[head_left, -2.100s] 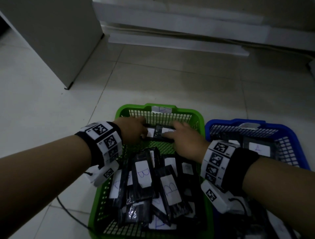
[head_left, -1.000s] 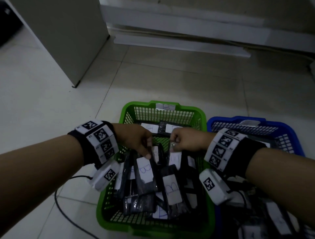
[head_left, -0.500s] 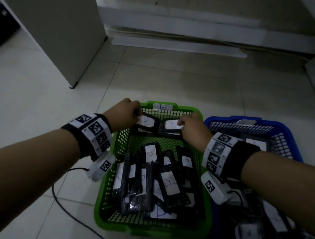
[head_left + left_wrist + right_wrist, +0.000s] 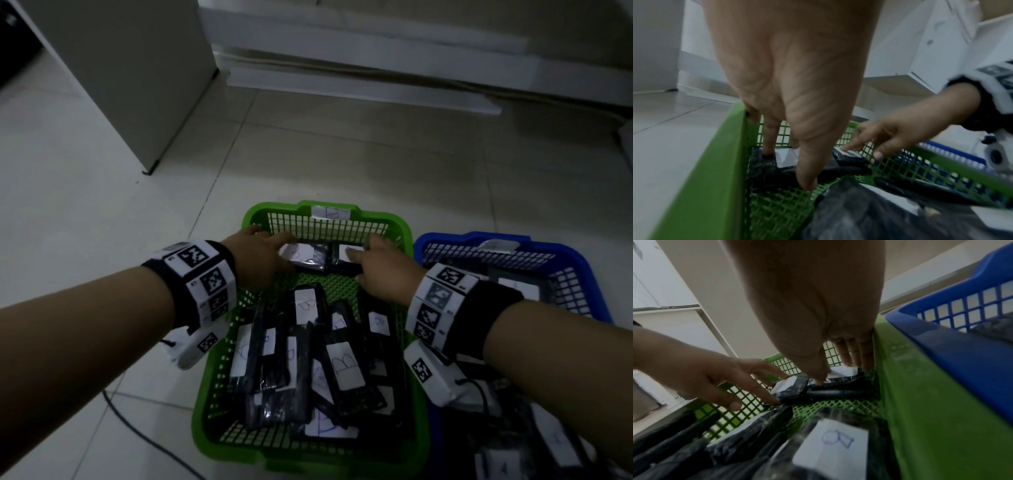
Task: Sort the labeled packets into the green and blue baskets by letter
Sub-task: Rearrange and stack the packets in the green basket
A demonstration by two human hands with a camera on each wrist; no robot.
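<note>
The green basket [image 4: 219, 377], tagged B on its far rim, holds a pile of black packets [image 4: 342, 370] with white letter labels in its near half. Two more packets lie side by side at its far end. My left hand [image 4: 274, 253] rests with straight fingers [image 4: 768, 146] on the left packet [image 4: 308, 260], thumb tip at its near edge. My right hand [image 4: 366, 253] touches the right packet [image 4: 342, 265] with straight fingertips [image 4: 846, 358] on its label. The blue basket [image 4: 582, 263] stands to the right, touching the green one, with several packets inside.
A black cable [image 4: 144, 431] runs over the tiled floor left of the green basket. A grey cabinet [image 4: 120, 68] stands at the back left. A white plinth [image 4: 359, 85] runs along the back wall.
One second ago both hands were at the pile; then each carried a packet to the far end. The left packet, tilted half a second ago, now lies flat under straightened fingers.
</note>
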